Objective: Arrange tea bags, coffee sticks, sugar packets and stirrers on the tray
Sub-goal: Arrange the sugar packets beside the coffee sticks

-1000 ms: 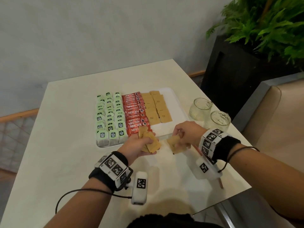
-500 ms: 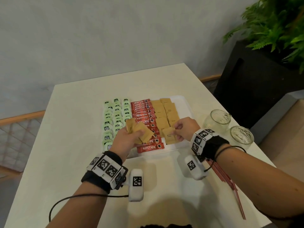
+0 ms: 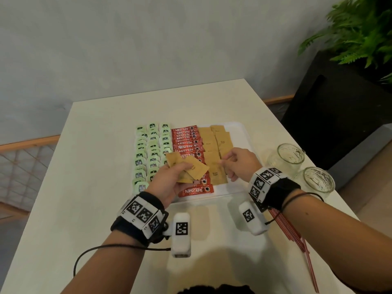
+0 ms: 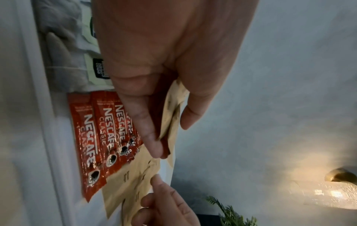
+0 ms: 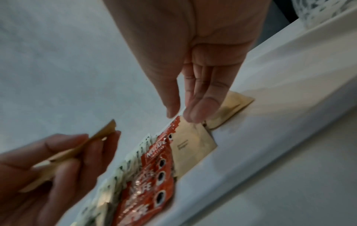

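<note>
A white tray [image 3: 240, 132] holds columns of green tea bags [image 3: 152, 145], red coffee sticks [image 3: 186, 143] and brown sugar packets [image 3: 214, 145]. My left hand [image 3: 182, 168] hovers over the tray's near part and grips a fan of several sugar packets [image 3: 197, 170], pinched between thumb and fingers [image 4: 152, 146]. My right hand [image 3: 227, 164] hangs just above the nearest laid sugar packet [image 3: 215, 174]; its fingers [image 5: 195, 113] are straight and hold nothing. Red stirrers [image 3: 297, 240] lie on the table under my right forearm.
Two empty glass jars [image 3: 285, 155] [image 3: 317, 182] stand right of the tray. The tray's right strip is bare white. A black planter [image 3: 331, 115] with a fern stands past the table's right edge. A wall is behind the table.
My right hand carried a sugar packet from the table's front onto the tray, laid it at the near end of the sugar column and let go. My left hand moved over the tray with its packets.
</note>
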The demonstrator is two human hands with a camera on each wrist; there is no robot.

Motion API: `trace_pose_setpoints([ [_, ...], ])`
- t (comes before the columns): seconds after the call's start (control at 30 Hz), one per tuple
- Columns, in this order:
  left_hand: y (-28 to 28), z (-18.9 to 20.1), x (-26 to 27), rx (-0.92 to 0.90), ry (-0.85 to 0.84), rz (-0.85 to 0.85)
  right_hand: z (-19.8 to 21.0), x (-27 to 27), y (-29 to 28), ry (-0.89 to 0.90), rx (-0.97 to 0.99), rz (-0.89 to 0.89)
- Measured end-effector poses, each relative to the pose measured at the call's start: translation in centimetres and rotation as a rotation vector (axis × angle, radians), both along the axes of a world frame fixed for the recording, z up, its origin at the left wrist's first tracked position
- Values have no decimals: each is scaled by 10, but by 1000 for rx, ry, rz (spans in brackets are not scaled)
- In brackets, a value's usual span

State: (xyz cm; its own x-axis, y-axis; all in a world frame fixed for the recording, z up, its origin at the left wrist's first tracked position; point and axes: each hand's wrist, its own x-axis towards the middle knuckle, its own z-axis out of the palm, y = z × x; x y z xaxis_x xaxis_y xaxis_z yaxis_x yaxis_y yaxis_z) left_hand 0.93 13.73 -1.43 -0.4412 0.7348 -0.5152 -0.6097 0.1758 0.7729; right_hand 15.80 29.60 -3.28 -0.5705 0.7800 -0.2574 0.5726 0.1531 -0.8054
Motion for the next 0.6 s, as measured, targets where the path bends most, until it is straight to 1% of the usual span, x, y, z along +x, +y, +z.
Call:
trace_pose_setpoints([
  [0.1,3,1,11,23,58,-55,11,8,-9,101,-87,64],
  [0.17,5,1,19,36,161,-142,20,12,-17,137,-133,138],
  [0.23,7,3,27,33,274,-212,25,16,-24,171,-142,178],
  [0.3,9,6,32,24,348,-229,26,22,-27,208,-124,174],
  [0.37,11,10,37,12,392,-229,24,30,-26,201,-91,151],
  [0.4,11,11,39,5,392,-223,24,34,-24,191,-87,132],
  [0.47,12,13,39,-2,342,-188,23,41,-15,185,-85,49],
  [0.53,14,13,36,-12,250,-147,18,48,-1,198,-96,-81],
  [0.6,14,16,33,-7,131,-107,11,55,8,213,-134,-174],
])
